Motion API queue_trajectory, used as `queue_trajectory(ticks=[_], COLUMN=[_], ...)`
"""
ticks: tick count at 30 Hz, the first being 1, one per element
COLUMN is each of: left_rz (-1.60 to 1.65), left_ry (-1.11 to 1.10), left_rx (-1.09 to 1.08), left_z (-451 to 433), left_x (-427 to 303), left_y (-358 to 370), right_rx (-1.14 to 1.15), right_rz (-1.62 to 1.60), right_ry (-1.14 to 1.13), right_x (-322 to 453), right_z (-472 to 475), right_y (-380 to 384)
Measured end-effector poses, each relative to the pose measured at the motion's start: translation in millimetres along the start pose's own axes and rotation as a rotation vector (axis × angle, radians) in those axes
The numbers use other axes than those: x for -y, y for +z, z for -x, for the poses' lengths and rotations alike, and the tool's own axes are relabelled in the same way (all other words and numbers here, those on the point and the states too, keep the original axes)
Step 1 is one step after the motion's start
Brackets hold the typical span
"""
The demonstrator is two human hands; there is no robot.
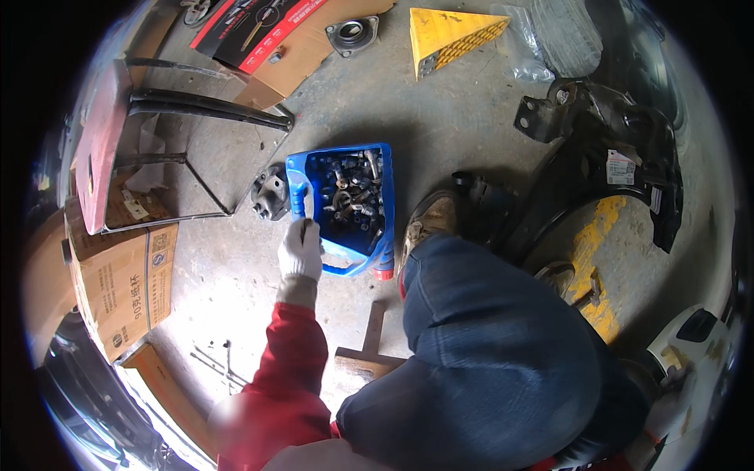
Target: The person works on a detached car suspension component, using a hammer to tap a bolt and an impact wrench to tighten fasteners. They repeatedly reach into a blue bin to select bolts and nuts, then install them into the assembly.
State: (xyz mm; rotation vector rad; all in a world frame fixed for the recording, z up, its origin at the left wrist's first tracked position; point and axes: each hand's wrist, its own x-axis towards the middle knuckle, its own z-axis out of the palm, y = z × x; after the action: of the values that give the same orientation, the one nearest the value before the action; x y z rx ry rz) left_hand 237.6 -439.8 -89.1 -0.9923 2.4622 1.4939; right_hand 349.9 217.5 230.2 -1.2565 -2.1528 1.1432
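Note:
My left hand (pixel 300 253), in a white knit glove below a red sleeve, is closed around the grip of a blue plastic jug (pixel 389 200). One side of the jug is cut away, so it serves as an open bin on the concrete floor. Inside lies a jumble of bolts, nuts and other small metal parts (pixel 353 194). A red cap (pixel 384 274) sits on the jug's near right corner. Just left of the jug is a metal hub-like part (pixel 272 194). My right hand cannot be made out in view.
My shoe (pixel 433 218) stands right of the jug. Beyond it lies a black suspension arm (pixel 589 171). A metal-framed stool (pixel 100 147) and cardboard box (pixel 123 277) are left. A yellow wheel chock (pixel 453 38) and strut mount (pixel 352 35) lie ahead; a hammer (pixel 371 347) is near.

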Motion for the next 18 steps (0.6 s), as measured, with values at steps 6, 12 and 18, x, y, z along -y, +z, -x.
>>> queue_trajectory(ticks=[6,12,18], left_rz=[0.233,-0.220,-0.891], left_ry=[-0.166,0.045,0.540], left_rx=[-0.015,0.077,0.490], left_z=[24,-2,-34], left_x=[28,-3,-34], left_y=[20,2,46], right_rx=[-0.048,0.043,-0.047], right_rz=[0.142,0.451,0.430], right_ry=[0.039,-0.154,-0.152], right_x=[6,8,16], right_z=[-10,-4,-5], right_y=[5,14,26])
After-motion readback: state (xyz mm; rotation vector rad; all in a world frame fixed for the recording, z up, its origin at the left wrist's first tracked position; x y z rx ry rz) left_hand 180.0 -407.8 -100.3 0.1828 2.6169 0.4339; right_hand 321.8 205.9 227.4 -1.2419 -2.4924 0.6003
